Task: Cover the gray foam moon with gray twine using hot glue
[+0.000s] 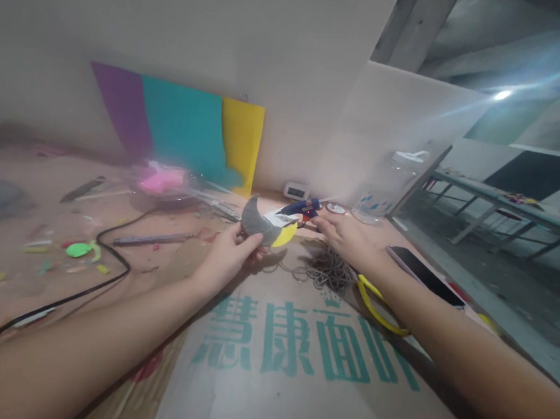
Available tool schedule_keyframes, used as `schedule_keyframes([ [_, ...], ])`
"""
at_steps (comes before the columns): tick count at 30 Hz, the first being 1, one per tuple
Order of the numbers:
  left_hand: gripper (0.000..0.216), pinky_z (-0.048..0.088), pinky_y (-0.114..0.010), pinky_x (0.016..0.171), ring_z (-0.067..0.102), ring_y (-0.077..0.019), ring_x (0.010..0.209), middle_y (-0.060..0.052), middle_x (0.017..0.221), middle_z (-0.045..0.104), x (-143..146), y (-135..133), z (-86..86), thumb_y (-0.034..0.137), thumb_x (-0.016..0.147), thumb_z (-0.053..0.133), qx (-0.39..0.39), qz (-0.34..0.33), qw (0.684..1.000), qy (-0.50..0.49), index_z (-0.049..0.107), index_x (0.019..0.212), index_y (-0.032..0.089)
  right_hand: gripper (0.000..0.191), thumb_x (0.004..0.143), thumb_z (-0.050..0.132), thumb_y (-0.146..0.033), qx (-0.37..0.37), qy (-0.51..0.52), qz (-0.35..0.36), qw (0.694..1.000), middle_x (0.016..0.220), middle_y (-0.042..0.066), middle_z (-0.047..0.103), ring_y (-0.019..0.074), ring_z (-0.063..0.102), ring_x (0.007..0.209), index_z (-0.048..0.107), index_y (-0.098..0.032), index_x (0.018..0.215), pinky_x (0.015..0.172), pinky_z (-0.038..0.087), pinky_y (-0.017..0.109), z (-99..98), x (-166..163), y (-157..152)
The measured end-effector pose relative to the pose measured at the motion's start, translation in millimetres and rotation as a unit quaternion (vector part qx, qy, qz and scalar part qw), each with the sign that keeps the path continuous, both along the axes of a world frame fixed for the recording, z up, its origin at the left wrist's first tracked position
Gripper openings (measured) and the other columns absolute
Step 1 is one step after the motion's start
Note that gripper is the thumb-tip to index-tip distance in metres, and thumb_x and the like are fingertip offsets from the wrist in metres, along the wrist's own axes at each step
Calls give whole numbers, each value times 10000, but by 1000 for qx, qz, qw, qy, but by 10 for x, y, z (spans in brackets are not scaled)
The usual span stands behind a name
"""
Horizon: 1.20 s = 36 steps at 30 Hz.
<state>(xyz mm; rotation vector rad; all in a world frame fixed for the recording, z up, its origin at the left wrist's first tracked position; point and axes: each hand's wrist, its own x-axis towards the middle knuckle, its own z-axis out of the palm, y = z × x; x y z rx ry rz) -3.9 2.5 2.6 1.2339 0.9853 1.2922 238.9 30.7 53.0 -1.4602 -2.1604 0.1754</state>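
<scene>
Lettered sheet [284, 400] at six o'clock, left hand [228, 254] pinching crescent [255, 223], right hand [341, 237] at three, by glue gun [300, 207], finger grip unclear.

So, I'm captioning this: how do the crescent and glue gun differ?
The crescent is mostly grey with yellow; the glue gun is mostly dark blue. The crescent is curved, while the glue gun tapers fairly straight. The glue gun shows a red light, the crescent none.

Plain pale wall [302, 38] at twelve o'clock.
Bright light [502, 95] at two o'clock; long table [482, 192] on grey floor [513, 277] at three.
</scene>
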Motion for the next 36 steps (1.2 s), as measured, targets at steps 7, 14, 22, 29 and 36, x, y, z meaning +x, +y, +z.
schedule_keyframes([
  [7, 310, 469, -243, 559, 603, -144, 591, -29, 701, 683, -2, -52, 20, 410, 748, 659, 43, 19, 998, 37, 578, 895, 149, 391, 794, 712, -345, -110, 60, 182, 975, 1140, 84, 698, 243, 637, 1023, 656, -188, 1148, 904, 469, 361, -240, -510, -463],
  [14, 188, 457, -249, 643, 610, -165, 703, -10, 763, 669, -4, -4, -36, 306, 755, 612, 83, 47, 988, 121, 621, 877, 164, 203, 941, 481, -213, -120, 137, 125, 975, 831, 16, 732, 158, 668, 769, 677, -189, 896, 734, 487, 269, -357, -551, -581],
  [22, 195, 445, -248, 653, 598, -157, 705, -2, 794, 665, 0, 17, -59, 296, 725, 615, 77, 24, 992, 99, 613, 874, 170, 171, 917, 545, -261, -11, 109, 101, 989, 813, 17, 728, 159, 647, 740, 684, -190, 847, 703, 476, 265, -256, -430, -517],
  [29, 168, 433, -248, 614, 554, -132, 620, 17, 722, 622, 5, 4, -30, 320, 706, 606, 48, 14, 994, 97, 583, 781, 171, 215, 938, 509, -277, 67, 111, 92, 987, 1000, 45, 747, 193, 673, 919, 713, -208, 942, 822, 487, 298, -182, -281, -457],
  [36, 213, 424, -233, 551, 534, -111, 549, 38, 661, 593, 20, 4, -12, 333, 659, 635, 5, -16, 999, 45, 568, 779, 170, 194, 914, 541, -327, 51, 87, 44, 994, 843, 35, 721, 199, 641, 795, 671, -207, 834, 756, 474, 319, -373, -204, -288],
])
